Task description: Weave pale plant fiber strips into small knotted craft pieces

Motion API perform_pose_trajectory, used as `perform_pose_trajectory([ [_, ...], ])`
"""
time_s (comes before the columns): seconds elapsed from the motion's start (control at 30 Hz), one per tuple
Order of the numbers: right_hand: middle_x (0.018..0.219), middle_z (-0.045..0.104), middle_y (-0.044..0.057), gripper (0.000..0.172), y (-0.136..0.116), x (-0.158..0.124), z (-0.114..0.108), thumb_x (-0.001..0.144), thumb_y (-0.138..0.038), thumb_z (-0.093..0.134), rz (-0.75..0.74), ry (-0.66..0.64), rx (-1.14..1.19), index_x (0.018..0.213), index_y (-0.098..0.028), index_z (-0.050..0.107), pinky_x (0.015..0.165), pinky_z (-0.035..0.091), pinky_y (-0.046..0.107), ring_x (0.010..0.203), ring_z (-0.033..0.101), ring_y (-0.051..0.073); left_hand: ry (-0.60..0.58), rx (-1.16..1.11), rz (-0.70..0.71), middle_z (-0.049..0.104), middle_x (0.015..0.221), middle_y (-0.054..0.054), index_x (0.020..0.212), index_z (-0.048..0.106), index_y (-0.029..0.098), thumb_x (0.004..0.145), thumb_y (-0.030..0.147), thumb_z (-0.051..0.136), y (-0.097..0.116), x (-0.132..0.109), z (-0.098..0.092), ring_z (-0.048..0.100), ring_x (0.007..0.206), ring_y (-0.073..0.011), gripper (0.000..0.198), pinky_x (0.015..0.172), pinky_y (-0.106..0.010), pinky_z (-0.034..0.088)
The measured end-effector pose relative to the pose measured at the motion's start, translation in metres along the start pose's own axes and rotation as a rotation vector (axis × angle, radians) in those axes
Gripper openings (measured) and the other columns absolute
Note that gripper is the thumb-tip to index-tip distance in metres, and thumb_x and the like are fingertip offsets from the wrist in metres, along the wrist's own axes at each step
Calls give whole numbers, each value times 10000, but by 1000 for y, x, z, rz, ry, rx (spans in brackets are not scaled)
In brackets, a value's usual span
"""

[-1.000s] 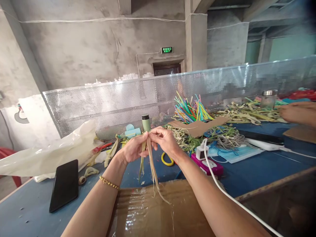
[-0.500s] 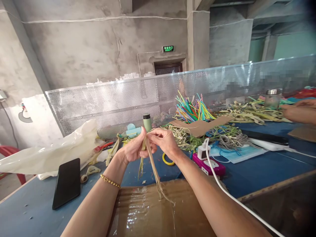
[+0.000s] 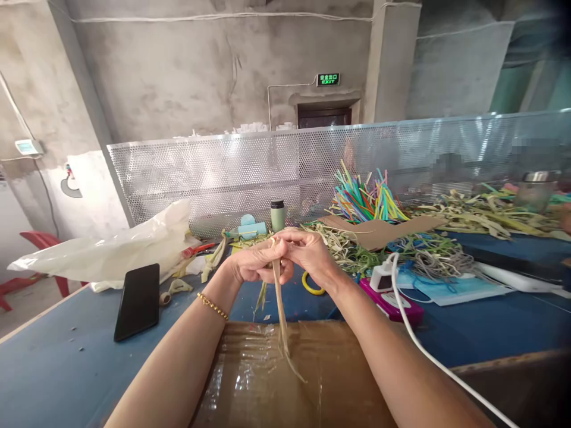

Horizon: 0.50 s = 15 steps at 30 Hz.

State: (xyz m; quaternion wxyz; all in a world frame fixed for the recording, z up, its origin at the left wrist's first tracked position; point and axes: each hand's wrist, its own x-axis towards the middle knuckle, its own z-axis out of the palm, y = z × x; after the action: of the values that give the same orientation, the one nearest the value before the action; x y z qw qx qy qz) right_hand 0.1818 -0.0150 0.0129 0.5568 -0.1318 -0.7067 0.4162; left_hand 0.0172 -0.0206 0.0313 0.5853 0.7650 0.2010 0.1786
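Note:
My left hand [image 3: 261, 260] is closed on pale plant strips [image 3: 280, 303], its thumb laid over their upper end. Fingers of my right hand [image 3: 307, 249] pinch the same strips and touch the left fingertips. One long strip hangs from between the hands down over a brown cardboard box [image 3: 294, 380]; greener ends [image 3: 261, 295] dangle under the left palm. Just behind the hands stands a green bottle with a black lid [image 3: 277, 216]. The fingers hide the top of the strips.
A black phone [image 3: 138, 302] and plastic sheeting [image 3: 111, 241] lie left. A yellow ring [image 3: 313, 284], magenta power strip [image 3: 392, 301], white cable [image 3: 413, 333], blue mask [image 3: 455, 289] and colourful stems [image 3: 366, 197] are to the right. A perforated metal screen [image 3: 214, 181] stands behind.
The view has turned, so the surroundings sit further right. My left thumb has folded down over the strips, and my hands are closer together. The hanging strip is now straighter.

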Motion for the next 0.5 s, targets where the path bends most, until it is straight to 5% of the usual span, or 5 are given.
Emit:
perform_pose_trajectory([
  [0.1, 917, 699, 36, 229, -5, -1, 1, 678, -394, 825, 95, -11, 103, 815, -217, 776, 736, 544, 280, 807, 639, 145, -13, -13, -10, 287, 356, 52, 630, 644, 129, 744, 844, 413, 0, -1, 0, 133, 321, -34, 760, 327, -226, 91],
  [0.2, 837, 697, 35, 255, -8, -3, 1, 668, -395, 829, 166, 20, 137, 803, -192, 753, 662, 537, 271, 734, 630, 141, 19, -83, 21, 471, 450, 5, 702, 641, 113, 754, 802, 485, 0, 0, 0, 167, 349, -22, 708, 335, -207, 104],
  [0.33, 610, 614, -11, 241, -10, -2, -4, 717, -397, 782, 140, 137, 119, 769, -170, 717, 501, 452, 254, 517, 535, 107, 198, -242, 113, 669, 782, -86, 928, 653, 110, 851, 654, 532, 0, 5, 1, 356, 438, -29, 563, 387, -175, 254],
  [0.5, 656, 675, 29, 248, -6, 3, -13, 665, -369, 796, 114, 386, 15, 716, -144, 706, 601, 478, 279, 578, 583, 124, 440, -274, 158, 683, 832, -92, 952, 684, 90, 881, 411, 636, -4, 11, 0, 537, 574, -69, 332, 553, -205, 439],
])
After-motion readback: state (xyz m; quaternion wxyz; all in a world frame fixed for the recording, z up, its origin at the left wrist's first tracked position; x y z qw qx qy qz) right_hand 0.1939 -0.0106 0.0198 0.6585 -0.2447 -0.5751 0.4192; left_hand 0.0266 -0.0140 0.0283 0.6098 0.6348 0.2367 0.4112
